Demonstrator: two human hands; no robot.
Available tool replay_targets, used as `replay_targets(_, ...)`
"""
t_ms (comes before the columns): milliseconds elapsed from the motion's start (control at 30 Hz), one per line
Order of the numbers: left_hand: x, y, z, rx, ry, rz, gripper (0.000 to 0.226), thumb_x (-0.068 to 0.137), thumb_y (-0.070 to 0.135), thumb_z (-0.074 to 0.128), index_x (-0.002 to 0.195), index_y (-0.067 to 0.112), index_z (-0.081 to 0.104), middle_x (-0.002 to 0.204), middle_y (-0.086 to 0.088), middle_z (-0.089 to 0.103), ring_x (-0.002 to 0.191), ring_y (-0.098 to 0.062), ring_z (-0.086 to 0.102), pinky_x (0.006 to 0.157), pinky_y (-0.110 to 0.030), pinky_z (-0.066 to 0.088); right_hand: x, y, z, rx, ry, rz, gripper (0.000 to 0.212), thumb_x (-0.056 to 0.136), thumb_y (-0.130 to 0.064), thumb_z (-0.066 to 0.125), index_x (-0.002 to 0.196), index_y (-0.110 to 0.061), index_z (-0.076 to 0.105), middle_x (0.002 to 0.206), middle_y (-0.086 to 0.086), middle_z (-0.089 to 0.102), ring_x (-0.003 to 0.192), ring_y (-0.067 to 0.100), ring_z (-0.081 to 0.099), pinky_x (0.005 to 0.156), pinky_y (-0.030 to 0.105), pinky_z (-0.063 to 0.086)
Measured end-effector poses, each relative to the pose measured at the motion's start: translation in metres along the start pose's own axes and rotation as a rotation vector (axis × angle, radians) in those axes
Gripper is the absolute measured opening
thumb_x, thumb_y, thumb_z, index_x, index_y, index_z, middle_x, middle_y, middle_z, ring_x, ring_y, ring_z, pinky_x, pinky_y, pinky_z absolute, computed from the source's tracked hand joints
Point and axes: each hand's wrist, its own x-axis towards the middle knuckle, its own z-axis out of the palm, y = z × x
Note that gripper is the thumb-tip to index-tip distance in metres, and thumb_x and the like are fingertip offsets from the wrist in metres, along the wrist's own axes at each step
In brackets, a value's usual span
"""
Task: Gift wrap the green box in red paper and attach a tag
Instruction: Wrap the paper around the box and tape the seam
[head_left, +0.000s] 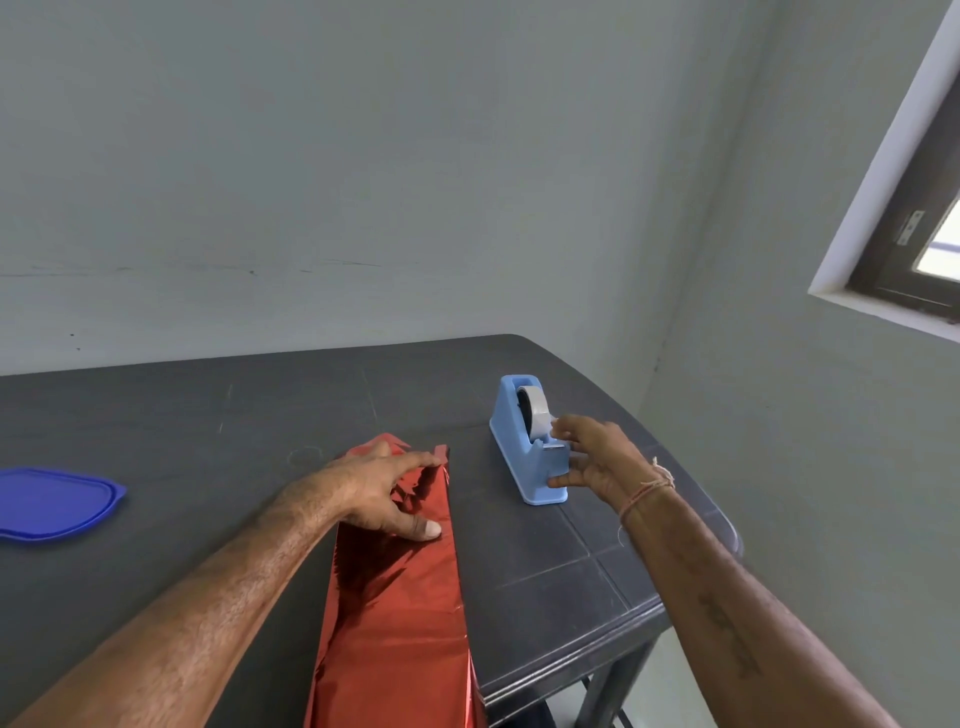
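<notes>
Lower centre: red paper (400, 613) folded into a long parcel on dark table (208, 415) | left hand (387, 491) pressing flat on its far end, fingers spread | right hand (592, 457) touching blue tape dispenser (524, 441), centre right; grip unclear | blue lid (52, 501) far left

Left hand (384, 493): pressed flat on shiny red foil wrapping paper (400, 623).
Right hand (592, 457): laid against light-blue plastic tape dispenser (511, 447).

The wrapped box (400, 623) lies on the worktop (182, 415), running from the near edge toward the middle. The dispenser (524, 457) sits just right of its far end, by the right edge. The lid (52, 501) is way off at the left edge.
</notes>
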Motion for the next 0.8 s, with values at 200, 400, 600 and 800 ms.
replay_targets(200, 0.0, -0.001, 0.001, -0.017, 0.003, 0.015, 0.136, 0.026, 0.1, 0.05, 0.152, 0.06, 0.02, 0.14, 0.003, 0.035, 0.137, -0.024, 0.039, 0.112, -0.044, 0.043, 0.002, 0.012, -0.001, 0.04, 0.013, -0.037, 0.026, 0.095, -0.018, 0.069, 0.113, 0.0, 0.064, 0.115, 0.014, 0.06, 0.114, 0.037, 0.064, 0.088, 0.053, 0.061)
replay_targets(400, -0.003, 0.001, 0.001, -0.011, 0.015, 0.025, 0.132, 0.03, 0.096, 0.05, 0.153, 0.058, 0.02, 0.14, 0.002, 0.034, 0.139, -0.024, 0.036, 0.114, -0.044, 0.04, 0.006, 0.023, -0.003, 0.142, 0.022, -0.054, 0.04, 0.087, -0.015, 0.074, 0.121, 0.003, 0.063, 0.128, 0.019, 0.059, 0.114, 0.037, 0.065, 0.082, 0.055, 0.062)
replay_targets(600, 0.003, -0.005, 0.004, -0.051, 0.006, 0.021, 0.14, 0.018, 0.106, 0.049, 0.149, 0.064, 0.021, 0.139, 0.003, 0.035, 0.141, -0.025, 0.037, 0.115, -0.05, 0.04, 0.001, 0.032, -0.001, 0.132, 0.039, -0.083, 0.009, 0.088, -0.009, 0.071, 0.091, -0.001, 0.068, 0.129, 0.02, 0.059, 0.117, 0.038, 0.061, 0.088, 0.059, 0.06)
replay_targets(800, 0.004, -0.005, 0.005, -0.051, 0.01, 0.012, 0.142, 0.016, 0.107, 0.047, 0.149, 0.064, 0.021, 0.14, 0.001, 0.034, 0.142, -0.028, 0.035, 0.116, -0.052, 0.038, 0.001, 0.037, -0.002, 0.151, 0.044, -0.072, 0.018, 0.087, -0.009, 0.074, 0.099, 0.003, 0.068, 0.13, 0.018, 0.058, 0.117, 0.037, 0.061, 0.085, 0.056, 0.062)
